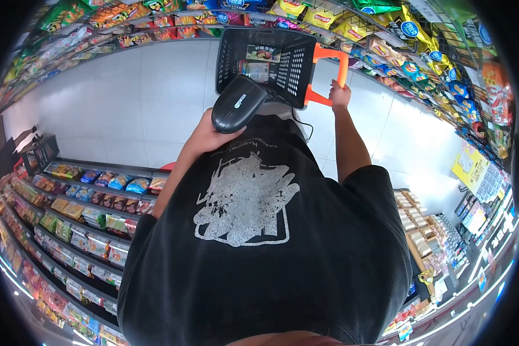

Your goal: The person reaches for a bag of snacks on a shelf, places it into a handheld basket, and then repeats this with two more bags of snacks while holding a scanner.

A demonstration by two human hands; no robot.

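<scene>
My left hand (pixel 206 136) is closed round a black handheld scanner (pixel 239 105), whose wide head lies over the fingers. With its fingers wrapped round the orange handle (pixel 342 69), my right hand (pixel 340 95) holds a dark grey basket (pixel 293 69). The basket is tilted, its open top facing me. Inside it are a dark flat package with a food picture (pixel 264 53) and a clear package (pixel 254 70). A dark cable (pixel 303 122) hangs below the basket.
Snack-bag shelves (pixel 409 29) curve along the front and right. Shelves of packaged food (pixel 98 199) stand at the left. Beyond them is another person (pixel 0 161) beside a dark basket (pixel 40 154). Pale floor tiles (pixel 150 104) show between the shelves. A yellow sign (pixel 470 166) is at the right.
</scene>
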